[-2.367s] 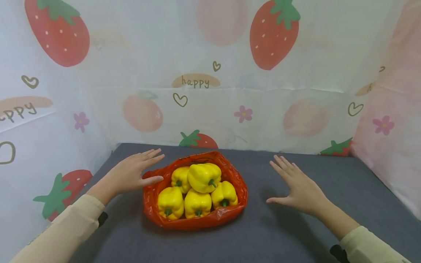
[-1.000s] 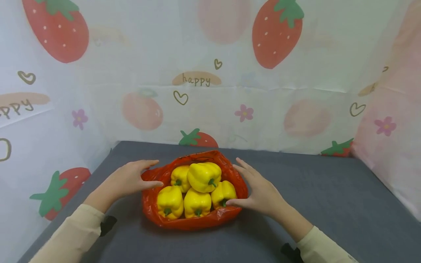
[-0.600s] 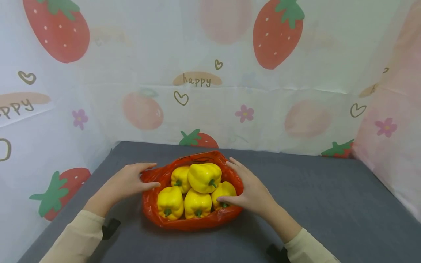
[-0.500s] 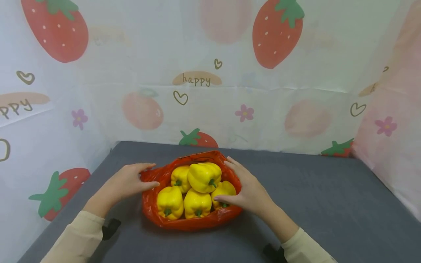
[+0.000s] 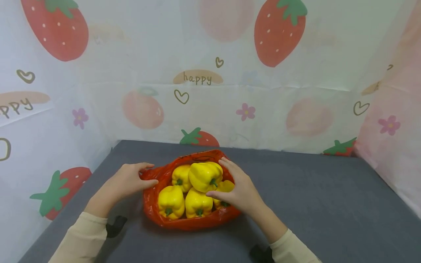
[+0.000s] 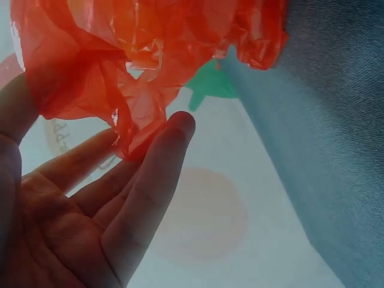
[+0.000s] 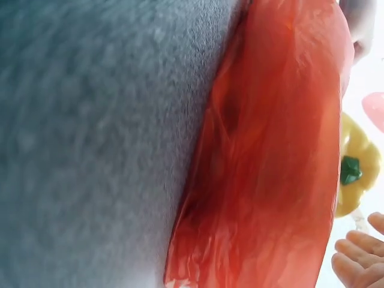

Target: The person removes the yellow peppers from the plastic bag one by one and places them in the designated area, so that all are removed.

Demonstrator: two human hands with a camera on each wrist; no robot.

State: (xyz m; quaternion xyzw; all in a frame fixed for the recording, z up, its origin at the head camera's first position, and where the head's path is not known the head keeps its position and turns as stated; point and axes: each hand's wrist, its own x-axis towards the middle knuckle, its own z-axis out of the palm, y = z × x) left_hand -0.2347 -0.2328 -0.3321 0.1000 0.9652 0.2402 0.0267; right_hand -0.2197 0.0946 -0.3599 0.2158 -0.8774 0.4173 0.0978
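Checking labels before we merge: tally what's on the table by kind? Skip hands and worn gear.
Yellow bell peppers: 5 in view, all inside the bag; any underneath can't be seen
Red plastic bag: 1
Total: 6 visible

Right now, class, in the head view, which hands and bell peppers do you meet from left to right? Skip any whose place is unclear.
Left hand, front-left yellow bell pepper, front-middle yellow bell pepper, right hand.
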